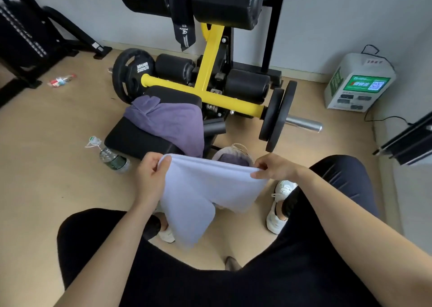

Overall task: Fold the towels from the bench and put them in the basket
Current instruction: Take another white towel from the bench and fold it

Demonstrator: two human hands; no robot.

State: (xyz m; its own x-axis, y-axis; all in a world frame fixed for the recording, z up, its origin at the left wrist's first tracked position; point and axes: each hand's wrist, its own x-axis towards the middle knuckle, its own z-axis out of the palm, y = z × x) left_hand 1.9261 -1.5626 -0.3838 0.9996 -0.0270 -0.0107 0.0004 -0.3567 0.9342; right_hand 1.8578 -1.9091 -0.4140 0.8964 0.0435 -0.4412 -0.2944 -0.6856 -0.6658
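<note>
Both hands, left hand (152,175) and right hand (273,167), pinch a white towel (205,194) mid-fold near the basket (240,148), which already holds one; the purple towel (170,122) waits on the far bench (131,136).

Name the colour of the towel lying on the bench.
Purple towel on the black bench; head view.

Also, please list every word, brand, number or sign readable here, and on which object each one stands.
"HAMMER STRENGTH": white letters on the black weight plate.
Black strap hanging from the upper pad: white logo, too small to read.
White kiosk by the wall: green screen with a QR code, red characters on top, all blurred.
Bottle label on the floor: unreadable.
</note>
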